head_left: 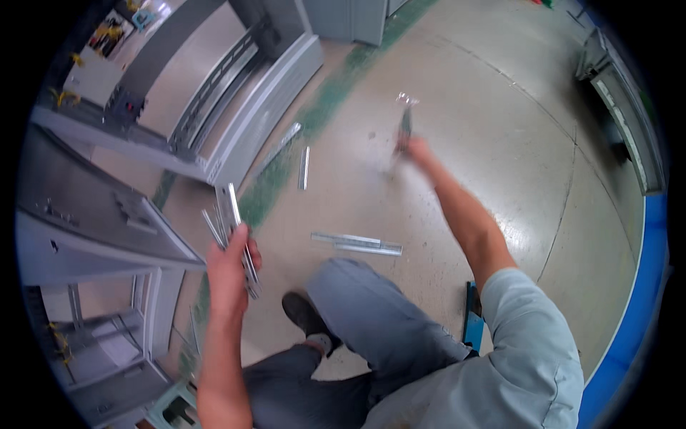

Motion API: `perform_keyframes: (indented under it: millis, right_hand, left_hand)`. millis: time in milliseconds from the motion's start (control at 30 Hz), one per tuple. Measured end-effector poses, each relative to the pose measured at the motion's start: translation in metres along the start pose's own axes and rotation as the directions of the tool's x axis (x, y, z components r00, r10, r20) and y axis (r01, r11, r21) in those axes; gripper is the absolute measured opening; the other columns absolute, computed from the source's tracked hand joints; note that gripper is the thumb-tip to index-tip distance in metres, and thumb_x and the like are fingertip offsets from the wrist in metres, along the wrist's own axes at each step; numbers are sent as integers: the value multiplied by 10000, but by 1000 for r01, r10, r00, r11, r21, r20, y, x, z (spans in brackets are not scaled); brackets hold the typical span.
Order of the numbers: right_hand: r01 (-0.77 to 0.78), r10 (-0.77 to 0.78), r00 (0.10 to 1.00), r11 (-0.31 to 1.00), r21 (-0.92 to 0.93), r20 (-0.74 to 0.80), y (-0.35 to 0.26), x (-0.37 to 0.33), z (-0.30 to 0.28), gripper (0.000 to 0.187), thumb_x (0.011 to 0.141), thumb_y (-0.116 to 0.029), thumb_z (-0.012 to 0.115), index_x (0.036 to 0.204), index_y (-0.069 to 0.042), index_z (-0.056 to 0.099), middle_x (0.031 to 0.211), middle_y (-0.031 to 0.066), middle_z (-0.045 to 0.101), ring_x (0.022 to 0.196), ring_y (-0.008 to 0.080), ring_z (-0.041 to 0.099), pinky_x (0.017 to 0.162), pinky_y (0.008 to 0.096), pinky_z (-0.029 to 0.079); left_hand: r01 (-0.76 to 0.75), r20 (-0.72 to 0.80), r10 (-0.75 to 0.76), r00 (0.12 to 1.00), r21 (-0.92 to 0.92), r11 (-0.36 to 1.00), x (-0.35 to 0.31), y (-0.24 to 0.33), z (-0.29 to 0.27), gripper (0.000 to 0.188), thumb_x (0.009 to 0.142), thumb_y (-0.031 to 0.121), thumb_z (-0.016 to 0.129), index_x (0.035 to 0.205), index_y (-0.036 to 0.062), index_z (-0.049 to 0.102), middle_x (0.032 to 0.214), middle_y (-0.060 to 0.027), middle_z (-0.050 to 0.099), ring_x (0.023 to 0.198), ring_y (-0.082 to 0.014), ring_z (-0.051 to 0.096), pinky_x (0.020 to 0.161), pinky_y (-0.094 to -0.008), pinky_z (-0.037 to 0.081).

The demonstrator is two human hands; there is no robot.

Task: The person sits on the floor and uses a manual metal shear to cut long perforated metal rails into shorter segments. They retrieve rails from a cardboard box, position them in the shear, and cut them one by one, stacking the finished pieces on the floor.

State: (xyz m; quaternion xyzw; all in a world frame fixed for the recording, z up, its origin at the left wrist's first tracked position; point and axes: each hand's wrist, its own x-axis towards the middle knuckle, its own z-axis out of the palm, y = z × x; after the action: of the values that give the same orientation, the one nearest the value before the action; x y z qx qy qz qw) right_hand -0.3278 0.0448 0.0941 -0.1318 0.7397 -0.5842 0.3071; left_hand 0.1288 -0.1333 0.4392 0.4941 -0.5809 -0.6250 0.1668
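My left hand (230,268) is closed around several narrow silver metal rails (232,204), held upright near the grey cabinet frames. Ahead and to the right, my right hand (414,149) reaches out low over the floor, smeared by motion. A dark slim thing (406,120) juts from its far side, too blurred to name. Just beyond that lies a small shiny clear piece (407,99), perhaps plastic. On the floor before my knee rest two metal rails (357,244) side by side. A short rail (304,168) and a longer one (279,148) lie farther ahead.
Large grey metal cabinet frames (268,107) stand along the left, one with a sloping panel (93,196). A green stripe (336,96) crosses the floor beside them. Next to my right side is a blue-teal object (472,325). Another metal frame (622,114) stands at far right.
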Motion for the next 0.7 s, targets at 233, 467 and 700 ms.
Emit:
perform_keyframes:
  millis: [233, 467, 700]
  right_hand:
    - [228, -185, 973, 656, -720, 139, -25, -33, 82, 719, 767, -588, 810, 1209, -30, 703, 1230, 229, 712, 1074, 359, 709, 879, 447, 569]
    - [516, 62, 818, 358, -778, 572, 77, -233, 187, 429, 728, -375, 847, 1028, -117, 682, 1099, 144, 667, 1070, 359, 641, 895, 493, 538]
    - [322, 62, 923, 416, -851, 379, 179, -228, 165, 254, 910, -243, 568, 1078, -85, 676, 1069, 212, 680, 1050, 393, 665, 867, 525, 544]
  left_hand:
    - [26, -96, -27, 995, -14, 1000, 1, -2, -27, 272, 1014, 318, 670, 1041, 48, 649, 716, -1, 603, 560, -91, 561, 505, -247, 441]
    - [58, -64, -62, 996, -67, 996, -2, 2, -48, 345, 985, 392, 688, 1036, 56, 628, 756, -18, 604, 632, -108, 593, 566, -254, 458]
    - [52, 49, -49, 998, -64, 997, 13, 4, -28, 304, 991, 350, 691, 1028, 55, 627, 728, -12, 598, 575, -92, 565, 524, -252, 446]
